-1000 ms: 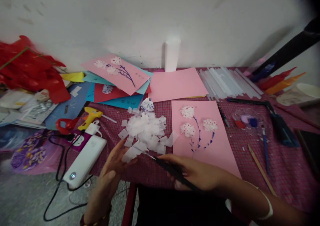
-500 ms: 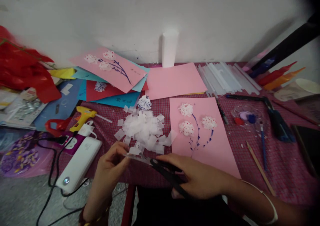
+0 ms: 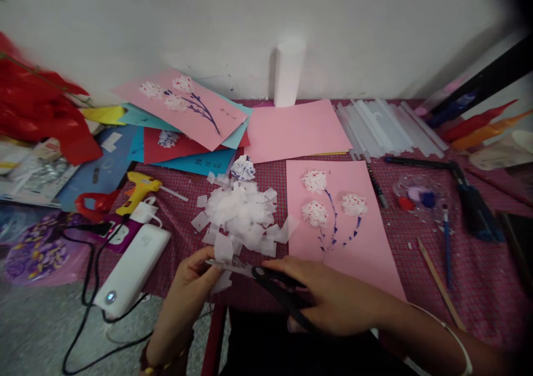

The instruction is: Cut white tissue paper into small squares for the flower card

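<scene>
My left hand pinches a piece of thin white paper, part of which stands up above its fingertips and part shows below. My right hand is wrapped round the black handles of a pair of scissors. The scissor blades point left and lie across the paper, close to my left fingertips. Just beyond them is a heap of small cut white paper squares. A crumpled blue-and-white paper ball sits at the heap's far side.
Right of the heap lies a pink sheet with three paper flowers. Decorated cards are stacked behind. A yellow glue gun and a white power bank with cables lie left. Glue sticks, a paintbrush and a pencil lie right.
More of the white paper now stands up above the blades, and some shows below them. My left hand has moved slightly right. The view has shifted a little.
</scene>
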Demonstrator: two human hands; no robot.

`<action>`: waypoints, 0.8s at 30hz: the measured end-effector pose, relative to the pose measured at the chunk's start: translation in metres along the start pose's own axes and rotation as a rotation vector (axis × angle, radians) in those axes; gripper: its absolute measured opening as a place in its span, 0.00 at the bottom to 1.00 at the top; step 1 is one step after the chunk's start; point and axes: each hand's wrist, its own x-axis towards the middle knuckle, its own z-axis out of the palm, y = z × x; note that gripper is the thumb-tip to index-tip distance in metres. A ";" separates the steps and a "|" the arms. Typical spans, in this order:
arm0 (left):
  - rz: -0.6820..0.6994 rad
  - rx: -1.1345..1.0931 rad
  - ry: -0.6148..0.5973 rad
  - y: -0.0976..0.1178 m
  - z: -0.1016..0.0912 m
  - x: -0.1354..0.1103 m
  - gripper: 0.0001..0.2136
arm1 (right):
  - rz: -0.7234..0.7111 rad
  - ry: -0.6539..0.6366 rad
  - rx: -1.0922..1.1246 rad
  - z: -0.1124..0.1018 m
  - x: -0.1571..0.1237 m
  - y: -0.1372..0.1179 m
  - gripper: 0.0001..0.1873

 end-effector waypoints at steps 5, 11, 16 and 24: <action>0.017 0.012 -0.023 0.005 0.001 0.002 0.10 | 0.018 -0.047 0.077 -0.001 -0.002 0.001 0.37; 0.026 -0.063 0.051 0.002 -0.003 0.009 0.12 | 0.046 -0.050 0.112 -0.001 -0.002 0.002 0.36; 0.079 -0.057 -0.036 0.004 0.001 0.012 0.04 | -0.004 -0.044 0.217 0.003 0.000 0.008 0.34; 0.161 0.021 -0.088 0.009 0.005 0.017 0.09 | 0.072 -0.141 0.616 0.011 0.003 0.019 0.37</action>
